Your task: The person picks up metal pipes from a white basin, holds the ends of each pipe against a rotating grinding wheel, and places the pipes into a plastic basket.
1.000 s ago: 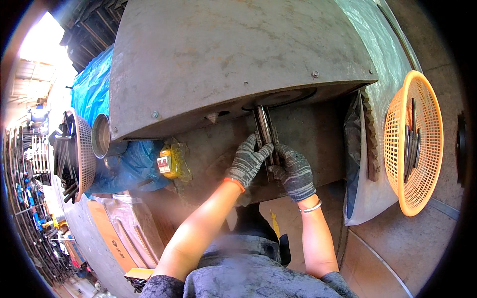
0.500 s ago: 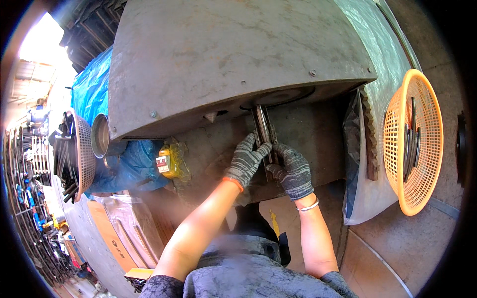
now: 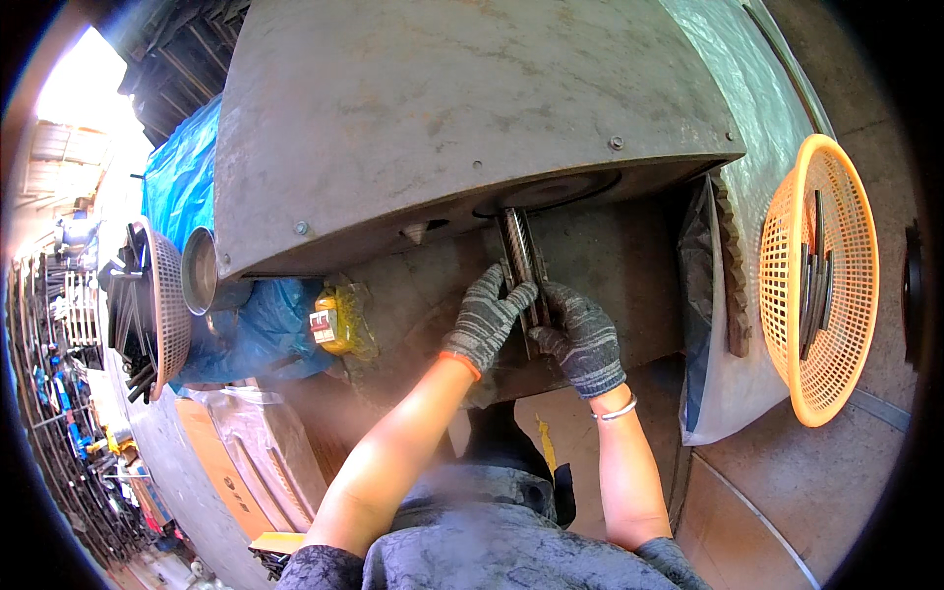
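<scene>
A shiny, dark metal tube (image 3: 518, 241) juts toward me from under the front edge of a big grey metal housing (image 3: 462, 88). My left hand (image 3: 484, 315), in a grey striped knit glove, is closed at the tube's near end from the left, thumb and fingertips pressed on it. From the right, my right hand (image 3: 582, 334), gloved alike, pinches the same near end with bent fingers. The two hands almost touch. The fingertips partly hide that end, so its exact shape cannot be made out.
An orange plastic basket (image 3: 795, 295) at right holds several dark tubes (image 3: 816, 285). Another basket (image 3: 169, 305) of dark pieces stands at left beside a round metal container (image 3: 200, 270). A yellow bottle in clear wrap (image 3: 339, 323) and blue sheeting (image 3: 261, 329) lie left of my hands.
My right hand has shifted very slightly right and away from the left. My left hand and the tube look almost unmoved.
</scene>
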